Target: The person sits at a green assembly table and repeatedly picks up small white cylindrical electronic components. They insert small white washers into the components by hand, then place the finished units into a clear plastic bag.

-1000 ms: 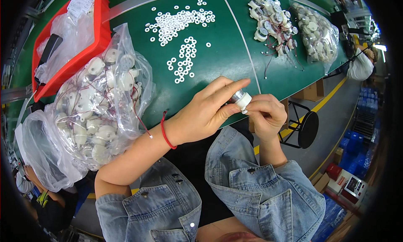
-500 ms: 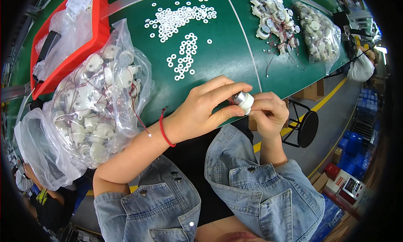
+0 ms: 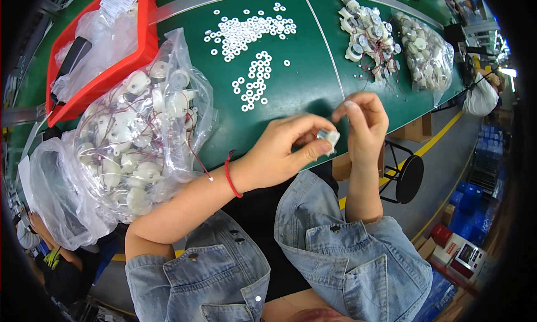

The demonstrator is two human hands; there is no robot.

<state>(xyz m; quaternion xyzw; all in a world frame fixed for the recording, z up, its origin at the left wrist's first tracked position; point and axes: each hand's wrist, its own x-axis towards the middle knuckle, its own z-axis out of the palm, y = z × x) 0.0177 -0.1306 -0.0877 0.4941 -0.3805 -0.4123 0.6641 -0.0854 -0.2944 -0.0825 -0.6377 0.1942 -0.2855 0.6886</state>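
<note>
My left hand (image 3: 288, 148) grips a small motor (image 3: 330, 138) with a white plastic housing between its thumb and fingers, just past the table's near edge. Part of the motor is hidden by the fingers. Close by on its right, my right hand (image 3: 366, 121) is raised off the motor, its fingers bent but loose and nothing visible in them. Small white ring washers (image 3: 246, 34) lie scattered in two groups on the green table beyond my hands.
A clear bag (image 3: 128, 148) of wired white motors stands at the left, below a red bin (image 3: 148, 37) of plastic bags. Loose motors (image 3: 366, 37) and another bag of motors (image 3: 428, 53) lie far right. A black stool (image 3: 410, 179) stands right of the table.
My right hand has come off the motor and moved up. My left hand still holds the motor, now turned, with less of its metal body showing. The view has shifted slightly.
</note>
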